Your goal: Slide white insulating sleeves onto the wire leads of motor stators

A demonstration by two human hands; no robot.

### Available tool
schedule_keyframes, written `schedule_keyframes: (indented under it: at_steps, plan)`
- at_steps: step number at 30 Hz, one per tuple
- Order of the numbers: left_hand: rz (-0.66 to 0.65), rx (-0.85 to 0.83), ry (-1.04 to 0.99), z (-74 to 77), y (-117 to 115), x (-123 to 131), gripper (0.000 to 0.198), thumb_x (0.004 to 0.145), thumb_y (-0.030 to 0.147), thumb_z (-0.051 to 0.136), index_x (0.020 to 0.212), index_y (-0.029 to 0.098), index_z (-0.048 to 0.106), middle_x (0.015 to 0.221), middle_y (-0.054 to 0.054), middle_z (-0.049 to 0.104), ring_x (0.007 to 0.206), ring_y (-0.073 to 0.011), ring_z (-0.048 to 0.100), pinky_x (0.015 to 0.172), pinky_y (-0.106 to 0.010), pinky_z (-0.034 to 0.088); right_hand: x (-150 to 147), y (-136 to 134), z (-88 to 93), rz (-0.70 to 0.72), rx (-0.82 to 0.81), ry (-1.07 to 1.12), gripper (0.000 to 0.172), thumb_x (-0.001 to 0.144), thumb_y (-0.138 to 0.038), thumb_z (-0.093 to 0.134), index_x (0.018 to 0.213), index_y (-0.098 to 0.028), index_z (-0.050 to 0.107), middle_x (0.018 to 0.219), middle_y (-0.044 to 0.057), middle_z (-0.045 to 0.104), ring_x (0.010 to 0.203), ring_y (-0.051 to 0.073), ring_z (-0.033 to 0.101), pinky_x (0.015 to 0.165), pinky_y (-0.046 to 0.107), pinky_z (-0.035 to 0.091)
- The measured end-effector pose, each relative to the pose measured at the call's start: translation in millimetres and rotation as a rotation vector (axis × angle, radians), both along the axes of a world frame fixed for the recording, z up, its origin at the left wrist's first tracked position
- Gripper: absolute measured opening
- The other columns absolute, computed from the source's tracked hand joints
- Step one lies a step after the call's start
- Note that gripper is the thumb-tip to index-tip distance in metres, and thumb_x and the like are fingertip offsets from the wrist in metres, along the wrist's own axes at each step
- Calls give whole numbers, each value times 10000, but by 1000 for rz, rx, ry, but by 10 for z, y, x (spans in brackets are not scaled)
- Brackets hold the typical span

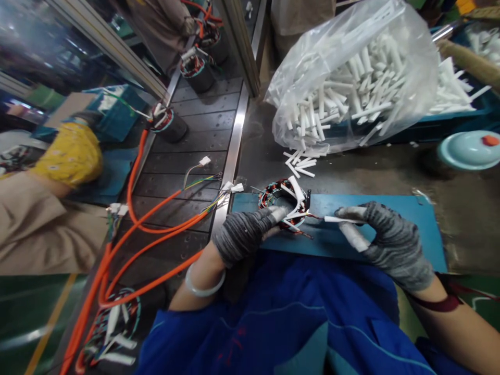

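Note:
A motor stator (pixel 276 188) with copper windings and several white sleeves on its leads stands on a blue mat (pixel 406 219) in front of me. My left hand (pixel 246 230), in a grey glove with taped fingertips, is closed on the stator's near left rim. Between thumb and forefinger, my gloved right hand (pixel 394 245) pinches a white sleeve (pixel 332 219) to the right of the stator. The sleeve's left end meets a thin dark lead coming from the stator; whether the lead is inside it cannot be made out.
A clear bag (pixel 285 99) of white sleeves lies at the back, with loose sleeves (pixel 300 162) before it. A lidded blue container (pixel 469 151) stands right. Orange cables (pixel 156 229) cross the slatted conveyor (pixel 195 125), which carries other stators (pixel 172 127). A co-worker's yellow sleeve (pixel 74 153) shows left.

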State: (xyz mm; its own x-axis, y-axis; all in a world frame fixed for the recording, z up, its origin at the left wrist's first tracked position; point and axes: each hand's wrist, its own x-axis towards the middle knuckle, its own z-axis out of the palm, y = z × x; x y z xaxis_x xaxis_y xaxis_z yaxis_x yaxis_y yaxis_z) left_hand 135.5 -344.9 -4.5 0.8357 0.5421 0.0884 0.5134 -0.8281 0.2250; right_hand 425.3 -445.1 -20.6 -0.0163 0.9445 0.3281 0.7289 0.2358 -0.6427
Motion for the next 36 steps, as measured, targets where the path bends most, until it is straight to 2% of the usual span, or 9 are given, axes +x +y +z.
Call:
schedule_keyframes:
  at_steps: [6, 8, 10, 14, 19, 23, 27, 32, 36]
  plan:
    - [13, -8, 46, 13, -22, -4, 394, 1047, 342, 438, 1386, 241, 610, 1289, -34, 716, 1025, -166, 746, 842, -233, 604, -9, 62, 4, 199, 261, -302, 300, 922, -131, 612, 1184, -264, 673, 1021, 58, 758, 887, 234, 691, 782, 386, 539]
    - [11, 14, 18, 9, -32, -4, 394, 1056, 345, 419, 1369, 218, 622, 1272, -42, 724, 1007, -165, 751, 858, -240, 607, 9, 59, -30, 219, 265, -353, 324, 914, -122, 635, 1210, -246, 675, 993, 51, 757, 857, 223, 684, 761, 368, 527]
    - [9, 32, -14, 1, -39, -3, 389, 1058, 345, 422, 1347, 195, 637, 1252, -55, 731, 1007, -166, 752, 853, -233, 611, 44, 49, -47, 181, 169, -261, 316, 908, -168, 673, 1215, -245, 680, 995, 42, 750, 857, 216, 682, 768, 360, 525]
    - [-18, 66, -59, -16, -37, -6, 385, 1061, 343, 415, 1333, 192, 642, 1219, -61, 744, 980, -175, 762, 797, -244, 635, 85, 74, -7, -3, 32, 110, 182, 936, -233, 651, 1104, -270, 708, 991, 11, 748, 854, 181, 700, 771, 312, 543]
    - [-22, 86, -69, -38, -33, -18, 381, 1065, 342, 406, 1331, 195, 636, 1209, -59, 749, 990, -174, 760, 846, -255, 630, 61, 171, -50, 69, -97, 267, 138, 942, -282, 648, 1062, -278, 716, 972, -11, 760, 868, 177, 718, 791, 295, 560]
    - [-16, 105, -74, -41, -37, -21, 377, 1066, 344, 406, 1319, 194, 642, 1200, -53, 753, 973, -167, 762, 861, -251, 623, 35, 209, -93, 116, -112, 301, 155, 950, -302, 641, 1085, -288, 718, 971, -13, 755, 857, 169, 716, 781, 289, 558]
    - [-1, 109, -33, -40, -45, -17, 389, 1069, 367, 394, 1329, 213, 639, 1184, -45, 760, 951, -166, 766, 869, -264, 622, 4, 223, -67, 154, -86, 200, 179, 949, -290, 646, 1111, -306, 719, 981, -25, 748, 863, 152, 707, 823, 289, 542]
    - [-3, 141, -62, -66, -69, -19, 367, 1059, 345, 425, 1303, 201, 659, 1187, -55, 758, 965, -172, 763, 858, -263, 618, 24, 190, -43, -3, -84, 214, 165, 940, -323, 650, 1075, -263, 725, 975, 3, 756, 878, 183, 711, 785, 308, 542]
    - [19, 142, -22, -61, -73, -20, 351, 1036, 334, 488, 1334, 237, 647, 1179, -42, 762, 984, -180, 758, 909, -284, 601, 7, 163, -22, -5, -52, 230, 151, 945, -312, 644, 1064, -261, 721, 964, 1, 760, 860, 179, 712, 786, 303, 549]
